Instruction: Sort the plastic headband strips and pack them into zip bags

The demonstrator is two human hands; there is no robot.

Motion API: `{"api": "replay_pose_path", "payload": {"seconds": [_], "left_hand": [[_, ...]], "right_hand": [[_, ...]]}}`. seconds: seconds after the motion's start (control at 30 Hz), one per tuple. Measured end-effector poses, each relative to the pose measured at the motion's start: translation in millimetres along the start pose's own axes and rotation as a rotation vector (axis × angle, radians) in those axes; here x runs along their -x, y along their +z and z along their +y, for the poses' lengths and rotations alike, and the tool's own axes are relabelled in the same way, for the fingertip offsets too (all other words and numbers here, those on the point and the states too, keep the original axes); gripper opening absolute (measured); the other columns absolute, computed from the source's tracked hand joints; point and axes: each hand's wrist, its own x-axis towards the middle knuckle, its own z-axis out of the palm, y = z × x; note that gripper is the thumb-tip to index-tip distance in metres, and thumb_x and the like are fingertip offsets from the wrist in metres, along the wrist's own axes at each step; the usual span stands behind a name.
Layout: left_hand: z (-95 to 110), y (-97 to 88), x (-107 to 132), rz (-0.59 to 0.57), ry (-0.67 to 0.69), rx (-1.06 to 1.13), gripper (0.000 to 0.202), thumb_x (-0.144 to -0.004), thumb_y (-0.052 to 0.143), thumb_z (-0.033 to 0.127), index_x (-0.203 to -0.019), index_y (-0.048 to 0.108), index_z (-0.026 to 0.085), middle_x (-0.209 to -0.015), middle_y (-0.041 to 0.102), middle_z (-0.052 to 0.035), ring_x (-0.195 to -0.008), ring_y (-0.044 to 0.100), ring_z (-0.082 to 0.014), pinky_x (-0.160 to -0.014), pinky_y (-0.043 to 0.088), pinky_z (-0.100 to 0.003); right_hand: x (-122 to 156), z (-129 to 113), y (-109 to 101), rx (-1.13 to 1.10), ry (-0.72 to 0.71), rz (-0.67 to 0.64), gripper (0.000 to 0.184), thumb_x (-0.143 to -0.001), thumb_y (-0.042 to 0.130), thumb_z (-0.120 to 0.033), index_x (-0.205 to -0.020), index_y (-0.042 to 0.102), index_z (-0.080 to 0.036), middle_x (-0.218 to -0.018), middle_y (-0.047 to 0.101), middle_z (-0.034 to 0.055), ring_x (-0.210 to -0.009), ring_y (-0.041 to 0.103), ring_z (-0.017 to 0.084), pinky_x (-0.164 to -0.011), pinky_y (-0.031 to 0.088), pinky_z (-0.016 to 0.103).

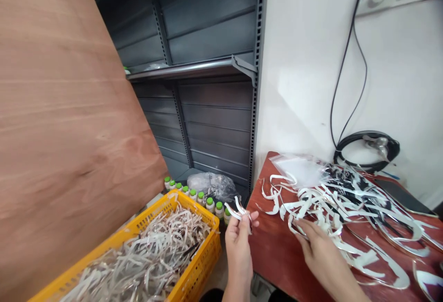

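Observation:
My left hand (pixel 238 249) is closed on a few curved white strips (pixel 233 212) with shiny copper-coloured edges, held up between the crate and the table. At the pile's near-left side, my right hand (pixel 320 249) has its fingers closed around a curved strip (pixel 291 224), whose far part they hide. A loose pile of similar white strips (pixel 323 198) spreads over the red-brown table (pixel 270 249). Left of my hands, a yellow plastic crate (pixel 215 230) holds a tangled heap of strips (pixel 152 251).
Several green-capped bottles (pixel 210 204) line up behind the crate, near a clear plastic bag (pixel 211 184). A wooden board (pixel 69 122) leans at left. Grey metal shelving (pixel 214 108) stands behind. A coiled black cable (pixel 367 150) and a dark flat device (pixel 403 196) are at right.

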Motion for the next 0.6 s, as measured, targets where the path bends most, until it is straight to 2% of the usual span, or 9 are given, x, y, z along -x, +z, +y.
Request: {"api": "replay_pose_path", "payload": {"seconds": [0.17, 0.37, 0.5, 0.6], "left_hand": [[4.6, 2.8, 0.2, -0.010, -0.059, 0.135, 0.029, -0.074, 0.068, 0.035, -0.093, 0.060, 0.016, -0.085, 0.069, -0.0061, -0.064, 0.063, -0.0116, -0.063, 0.045, -0.023], [7.7, 0.6, -0.4, -0.021, -0.045, 0.080, 0.029, -0.076, 0.066, 0.035, -0.096, 0.060, 0.015, -0.082, 0.068, -0.0054, -0.066, 0.062, -0.0114, -0.062, 0.044, -0.021], [7.9, 0.8, 0.8, -0.027, -0.058, 0.062, 0.029, -0.076, 0.066, 0.036, -0.097, 0.061, 0.015, -0.082, 0.068, -0.0054, -0.065, 0.061, -0.0103, -0.061, 0.043, -0.020], [5.3, 1.7, 1.5, -0.043, -0.041, 0.059, 0.026, -0.075, 0.067, 0.035, -0.093, 0.062, 0.016, -0.083, 0.069, -0.0054, -0.067, 0.061, -0.0111, -0.064, 0.044, -0.022]], "right_hand": [[-16.3, 19.1, -13.2, 0.093, -0.018, 0.029, 0.033, -0.087, 0.038, -0.031, -0.105, 0.060, -0.015, -0.110, 0.061, 0.0121, -0.101, 0.056, 0.027, -0.092, 0.041, 0.040], [-21.7, 15.1, -26.2, 0.107, -0.033, 0.098, 0.030, -0.087, 0.039, -0.033, -0.101, 0.060, -0.018, -0.105, 0.063, 0.0094, -0.099, 0.056, 0.025, -0.089, 0.042, 0.037], [-25.6, 6.7, -17.0, 0.186, -0.057, -0.006, 0.037, -0.081, 0.052, -0.039, -0.110, 0.061, -0.017, -0.106, 0.063, 0.0113, -0.099, 0.056, 0.029, -0.089, 0.040, 0.039], [-34.5, 0.6, -6.0, 0.178, 0.004, -0.041, 0.042, -0.078, 0.056, -0.041, -0.111, 0.062, -0.015, -0.101, 0.065, 0.0137, -0.096, 0.057, 0.030, -0.085, 0.041, 0.038]]}}
